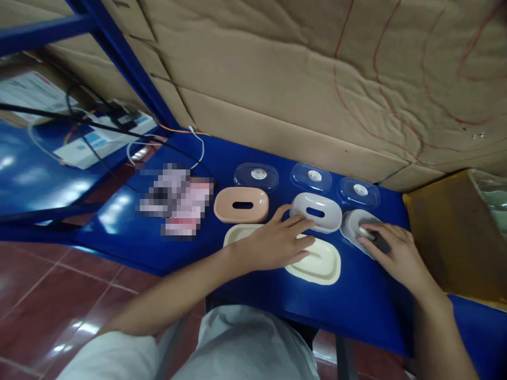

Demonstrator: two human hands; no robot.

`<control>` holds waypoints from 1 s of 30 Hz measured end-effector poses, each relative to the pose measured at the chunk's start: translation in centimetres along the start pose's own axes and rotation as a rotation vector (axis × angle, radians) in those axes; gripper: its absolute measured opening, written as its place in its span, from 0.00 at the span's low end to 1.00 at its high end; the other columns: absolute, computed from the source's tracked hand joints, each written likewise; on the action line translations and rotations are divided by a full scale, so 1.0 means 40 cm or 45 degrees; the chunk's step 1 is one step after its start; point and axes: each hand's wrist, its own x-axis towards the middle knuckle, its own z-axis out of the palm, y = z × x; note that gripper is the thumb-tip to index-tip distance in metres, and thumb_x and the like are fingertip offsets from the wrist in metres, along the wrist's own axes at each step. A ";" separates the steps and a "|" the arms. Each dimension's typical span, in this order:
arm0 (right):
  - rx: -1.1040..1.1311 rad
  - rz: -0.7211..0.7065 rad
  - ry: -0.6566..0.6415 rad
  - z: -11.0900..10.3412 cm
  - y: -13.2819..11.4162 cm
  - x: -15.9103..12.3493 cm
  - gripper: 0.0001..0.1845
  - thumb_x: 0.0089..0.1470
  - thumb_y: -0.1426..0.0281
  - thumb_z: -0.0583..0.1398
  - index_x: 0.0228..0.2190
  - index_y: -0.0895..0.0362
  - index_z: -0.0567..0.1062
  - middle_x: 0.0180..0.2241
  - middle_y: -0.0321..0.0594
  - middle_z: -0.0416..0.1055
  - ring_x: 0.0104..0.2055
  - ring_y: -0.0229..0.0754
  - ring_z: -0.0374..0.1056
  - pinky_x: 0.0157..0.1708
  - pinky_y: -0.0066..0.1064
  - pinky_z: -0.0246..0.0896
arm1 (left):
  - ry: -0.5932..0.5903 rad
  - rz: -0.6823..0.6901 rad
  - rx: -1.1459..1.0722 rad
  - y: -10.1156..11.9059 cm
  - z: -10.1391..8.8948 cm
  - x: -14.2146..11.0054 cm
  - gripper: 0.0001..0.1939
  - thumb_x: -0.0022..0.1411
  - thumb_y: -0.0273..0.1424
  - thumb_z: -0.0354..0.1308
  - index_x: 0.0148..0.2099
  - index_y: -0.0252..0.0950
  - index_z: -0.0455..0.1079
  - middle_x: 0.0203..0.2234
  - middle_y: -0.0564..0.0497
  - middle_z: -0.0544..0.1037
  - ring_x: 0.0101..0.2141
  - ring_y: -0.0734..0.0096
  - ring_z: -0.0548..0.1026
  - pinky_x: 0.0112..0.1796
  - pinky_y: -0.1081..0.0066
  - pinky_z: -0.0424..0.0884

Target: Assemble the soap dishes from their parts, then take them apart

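Note:
My left hand (287,240) reaches over the middle of the blue table with its fingers spread. Its fingertips are at the near edge of a white oval soap dish (332,211) with a slot, and over a shallow cream tray (317,266). Whether they press on either, I cannot tell. Fingers bent, my right hand (396,253) grips a small dark grey object with a pale end (380,241) above a pale grey dish (350,221). A peach slotted soap dish (259,211) sits to the left; a second cream tray (237,232) is partly covered by my left arm.
Three clear lids with round labels, a left one (245,177), a middle one (301,177) and a right one (348,195), line the back. A cardboard box (443,232) stands at right, a cardboard wall (257,95) behind. Cables and a white power strip (95,145) lie at left.

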 end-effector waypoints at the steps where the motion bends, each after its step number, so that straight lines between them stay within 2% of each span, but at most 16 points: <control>1: -0.011 -0.038 0.007 0.010 0.000 -0.001 0.21 0.69 0.49 0.60 0.53 0.48 0.77 0.51 0.46 0.82 0.54 0.62 0.77 0.57 0.59 0.66 | 0.010 -0.002 -0.001 -0.001 0.003 -0.001 0.11 0.77 0.37 0.59 0.55 0.38 0.76 0.64 0.42 0.74 0.60 0.53 0.73 0.68 0.44 0.56; 4: -0.050 -0.161 0.027 0.020 -0.006 0.009 0.23 0.68 0.48 0.62 0.54 0.50 0.78 0.52 0.48 0.82 0.55 0.61 0.77 0.59 0.58 0.64 | 0.035 -0.015 -0.007 -0.005 0.007 -0.002 0.11 0.75 0.37 0.62 0.54 0.39 0.76 0.63 0.41 0.74 0.60 0.52 0.74 0.68 0.45 0.57; 8: -0.022 -0.234 0.030 0.004 -0.018 0.012 0.20 0.68 0.52 0.63 0.53 0.50 0.79 0.50 0.46 0.84 0.53 0.59 0.79 0.57 0.56 0.66 | 0.054 -0.019 -0.018 -0.007 0.002 -0.002 0.11 0.75 0.37 0.61 0.55 0.38 0.76 0.63 0.41 0.74 0.60 0.51 0.74 0.67 0.45 0.57; 12: 0.116 -0.195 -0.021 -0.021 -0.010 -0.006 0.18 0.68 0.54 0.65 0.53 0.47 0.80 0.51 0.43 0.84 0.53 0.57 0.79 0.57 0.54 0.69 | 0.063 -0.017 -0.021 -0.004 -0.003 -0.001 0.11 0.77 0.36 0.60 0.54 0.38 0.77 0.62 0.41 0.75 0.60 0.52 0.74 0.66 0.45 0.58; 17: 0.107 -0.101 -0.043 -0.059 0.003 -0.009 0.20 0.68 0.49 0.62 0.53 0.46 0.80 0.52 0.44 0.83 0.55 0.59 0.77 0.59 0.58 0.68 | 0.077 -0.012 -0.015 -0.004 0.001 -0.002 0.10 0.76 0.36 0.60 0.53 0.37 0.77 0.60 0.42 0.76 0.59 0.53 0.75 0.66 0.46 0.58; 20: 0.030 -0.103 -0.012 -0.076 0.017 0.023 0.23 0.69 0.47 0.59 0.55 0.46 0.79 0.54 0.45 0.82 0.57 0.61 0.76 0.62 0.63 0.63 | 0.084 -0.011 -0.016 -0.006 0.004 -0.002 0.10 0.76 0.36 0.61 0.52 0.37 0.77 0.61 0.41 0.75 0.59 0.52 0.74 0.66 0.46 0.57; 23: 0.014 -0.106 -0.053 -0.080 0.037 0.082 0.24 0.69 0.45 0.58 0.55 0.44 0.78 0.56 0.44 0.82 0.58 0.63 0.76 0.64 0.66 0.61 | 0.062 -0.004 -0.005 -0.007 0.005 -0.003 0.10 0.76 0.37 0.61 0.53 0.38 0.77 0.62 0.42 0.74 0.61 0.51 0.73 0.66 0.46 0.57; 27: 0.104 -0.155 -0.160 -0.071 0.044 0.168 0.22 0.68 0.48 0.59 0.55 0.42 0.80 0.55 0.41 0.82 0.56 0.61 0.78 0.60 0.61 0.69 | 0.040 -0.006 0.015 -0.007 0.005 -0.004 0.11 0.77 0.37 0.59 0.54 0.38 0.76 0.63 0.42 0.74 0.62 0.52 0.72 0.66 0.46 0.57; 30: 0.145 -0.208 -0.194 -0.068 0.021 0.200 0.22 0.68 0.51 0.60 0.56 0.45 0.80 0.55 0.43 0.82 0.57 0.60 0.78 0.59 0.58 0.72 | 0.039 -0.016 0.020 -0.008 0.002 -0.005 0.11 0.77 0.37 0.59 0.54 0.38 0.76 0.63 0.42 0.74 0.61 0.52 0.73 0.65 0.45 0.58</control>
